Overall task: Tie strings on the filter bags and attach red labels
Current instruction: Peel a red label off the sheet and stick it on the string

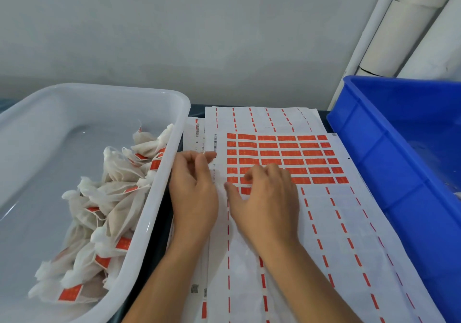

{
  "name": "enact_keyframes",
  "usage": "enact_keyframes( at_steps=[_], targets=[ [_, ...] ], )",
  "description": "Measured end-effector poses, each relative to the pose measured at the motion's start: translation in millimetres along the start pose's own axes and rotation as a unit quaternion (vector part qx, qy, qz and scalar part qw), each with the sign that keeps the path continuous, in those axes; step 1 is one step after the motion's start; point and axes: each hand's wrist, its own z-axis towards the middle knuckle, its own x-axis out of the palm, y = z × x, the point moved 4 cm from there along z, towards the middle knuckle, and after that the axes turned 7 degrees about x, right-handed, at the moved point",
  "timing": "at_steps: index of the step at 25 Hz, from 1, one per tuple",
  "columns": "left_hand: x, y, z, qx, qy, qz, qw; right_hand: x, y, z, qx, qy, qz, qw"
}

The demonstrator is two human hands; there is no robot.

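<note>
White tub [174, 113] left on counter, tied filter bags [104, 213] with red tags heaped inside. Blue crate [374, 148] right. Label sheet [287, 158] between them. Right hand [264, 198] fingers curled on red labels; left hand [193, 185] pinches something small, unclear.

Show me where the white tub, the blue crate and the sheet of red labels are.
white tub [159, 213]: head view, on its right rim.
blue crate [374, 163]: head view, on its left outer wall.
sheet of red labels [289, 153]: head view, on a red label mid-sheet.

Blue crate [389, 148] at right, white pipes [399, 36].
</note>
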Motion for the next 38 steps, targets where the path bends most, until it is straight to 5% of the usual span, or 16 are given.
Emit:
enact_keyframes(
  at_steps=[10,16,19,26,32,38],
  targets=[
    [9,5,-11,0.020,0.150,0.218,0.964,-3,-7,-5,0.049,0.042,-0.082,0.995],
    [14,2,-14,0.050,0.172,0.293,0.939,-12,-33,17,0.006,0.151,0.108,0.983],
    [16,-1,-17,0.102,0.176,0.329,0.922,-13,-40,23,0.014,0.141,0.165,0.976],
    [24,4,-24,0.158,0.166,0.432,0.872,-11,-46,24,-0.017,0.124,0.145,0.981],
    [18,4,-18,0.134,0.206,0.384,0.890,-20,-57,33,-0.087,0.239,-0.010,0.967],
    [8,-7,-9,0.128,0.208,0.315,0.917,-20,-22,30,-0.188,0.172,0.117,0.960]
  ],
)
